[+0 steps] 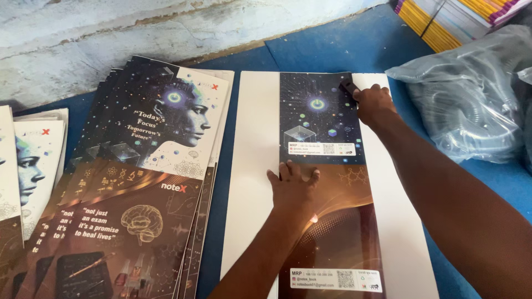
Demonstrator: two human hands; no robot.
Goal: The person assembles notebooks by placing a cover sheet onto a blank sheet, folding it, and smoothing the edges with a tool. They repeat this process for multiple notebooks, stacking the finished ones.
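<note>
A long printed cover sheet [327, 182], dark blue at the far end and brown at the near end, lies lengthwise on a white board [252, 166]. My left hand [292, 185] presses flat on the sheet near its left edge, fingers spread. My right hand [374, 102] grips a small dark tool [348, 86] at the sheet's far right corner.
A fanned stack of printed covers [138, 182] lies to the left on the blue floor [310, 47], with more covers [27, 166] at the far left. A clear plastic bag [471, 94] sits at the right. Stacked notebooks [443, 19] are at top right. A pale wall runs along the back.
</note>
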